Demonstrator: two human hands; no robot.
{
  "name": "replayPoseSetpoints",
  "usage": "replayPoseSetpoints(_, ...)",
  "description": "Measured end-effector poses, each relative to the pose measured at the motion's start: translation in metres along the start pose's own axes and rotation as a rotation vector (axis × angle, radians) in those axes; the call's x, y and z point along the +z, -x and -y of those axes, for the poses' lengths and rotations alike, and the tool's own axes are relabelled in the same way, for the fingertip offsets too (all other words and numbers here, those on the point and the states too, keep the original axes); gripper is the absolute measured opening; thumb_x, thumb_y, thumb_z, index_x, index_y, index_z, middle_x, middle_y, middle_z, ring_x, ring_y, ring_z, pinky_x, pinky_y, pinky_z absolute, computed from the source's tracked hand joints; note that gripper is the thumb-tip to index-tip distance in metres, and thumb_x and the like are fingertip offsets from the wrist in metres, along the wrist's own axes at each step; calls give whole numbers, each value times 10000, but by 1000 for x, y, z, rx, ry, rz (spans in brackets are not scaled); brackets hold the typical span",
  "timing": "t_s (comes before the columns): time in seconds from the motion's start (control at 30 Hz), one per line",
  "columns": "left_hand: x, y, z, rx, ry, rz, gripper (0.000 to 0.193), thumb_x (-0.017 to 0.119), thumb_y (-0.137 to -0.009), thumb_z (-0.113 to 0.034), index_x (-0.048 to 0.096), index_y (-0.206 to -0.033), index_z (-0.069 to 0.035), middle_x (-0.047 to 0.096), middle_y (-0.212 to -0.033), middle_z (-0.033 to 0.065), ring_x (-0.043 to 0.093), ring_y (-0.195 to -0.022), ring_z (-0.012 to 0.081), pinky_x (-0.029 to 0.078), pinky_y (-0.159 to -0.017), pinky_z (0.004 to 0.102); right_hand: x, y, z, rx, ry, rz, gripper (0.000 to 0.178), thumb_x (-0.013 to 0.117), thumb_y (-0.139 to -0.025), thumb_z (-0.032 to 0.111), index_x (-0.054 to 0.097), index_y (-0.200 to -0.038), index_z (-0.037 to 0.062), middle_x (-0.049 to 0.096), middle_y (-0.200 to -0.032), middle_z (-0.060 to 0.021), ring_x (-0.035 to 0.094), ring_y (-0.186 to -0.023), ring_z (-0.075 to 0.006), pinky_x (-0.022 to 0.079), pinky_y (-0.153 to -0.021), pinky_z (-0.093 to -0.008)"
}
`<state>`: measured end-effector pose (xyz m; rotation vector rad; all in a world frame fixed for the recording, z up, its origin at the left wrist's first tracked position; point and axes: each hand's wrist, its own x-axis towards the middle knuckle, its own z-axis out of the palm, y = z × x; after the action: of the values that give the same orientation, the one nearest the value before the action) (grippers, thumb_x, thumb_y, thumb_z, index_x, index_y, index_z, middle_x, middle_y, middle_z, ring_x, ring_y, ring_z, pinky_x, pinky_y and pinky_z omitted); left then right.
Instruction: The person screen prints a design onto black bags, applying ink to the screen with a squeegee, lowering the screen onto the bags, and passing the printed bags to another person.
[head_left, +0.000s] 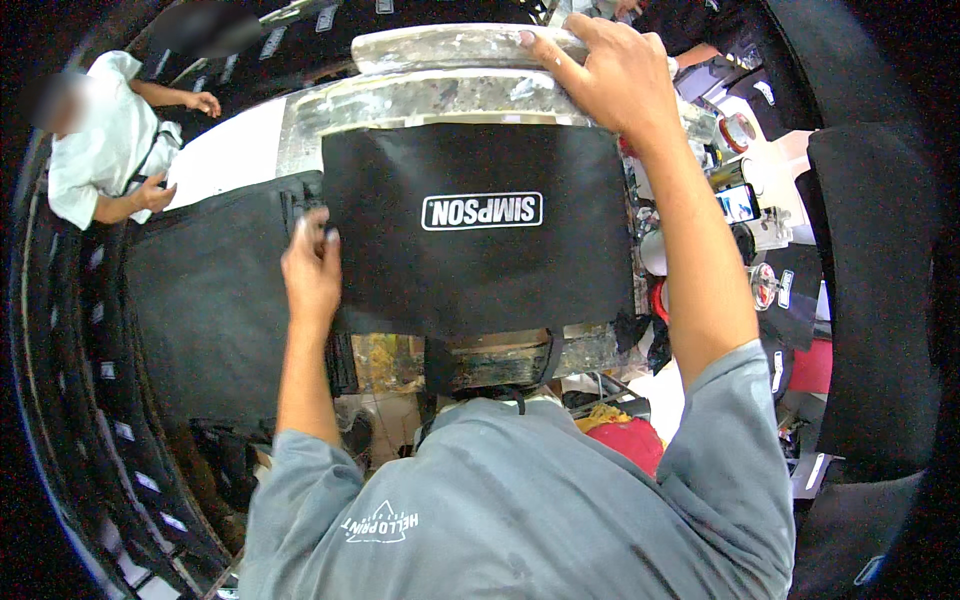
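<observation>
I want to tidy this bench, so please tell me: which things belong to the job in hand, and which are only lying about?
Apparently in the job:
- black printed sheet, with the left hand at its left edge
- long pale bar, gripped by the right hand

Seemingly lying about, at right:
- phone
- red-and-clear container

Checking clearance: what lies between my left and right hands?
In the head view, a printed black sheet and stained pale strip separate left hand and right hand.
</observation>
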<state>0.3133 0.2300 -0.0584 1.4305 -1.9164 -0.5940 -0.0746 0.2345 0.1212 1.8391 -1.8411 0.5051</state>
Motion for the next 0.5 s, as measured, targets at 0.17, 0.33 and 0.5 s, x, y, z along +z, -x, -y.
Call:
replayPoseSetpoints(0.17,-117,-83,60,6,30,165,180,702,-928,-76,692,-1096,-12,697,-903,32,618,-840,120,502,-781,286,-4,0,-11,36,-1,68,697,508,-948,690,728,-1047,36,736,-1014,-197,686,-989,-379,449,-851,-524)
replayPoseSetpoints(0.33,-301,-115,148,-19,-346,84,116,676,-918,-55,706,-1009,12,713,-871,84,646,-858,148,515,-826,312,-8,5,10,21,-60,47,602,571,-944,629,696,-933,40,698,-938,-170,644,-952,-357,420,-838,-487)
replayPoseSetpoints(0.5,-408,-163,207,-556,-1393,-165,311,520,-1003,-203,692,-1263,-200,590,-1440,118,550,-1344,315,433,-1073,548,-4,13,14,-1,-65,15,477,631,-952,517,642,-977,40,656,-950,-160,607,-950,-352,417,-868,-473)
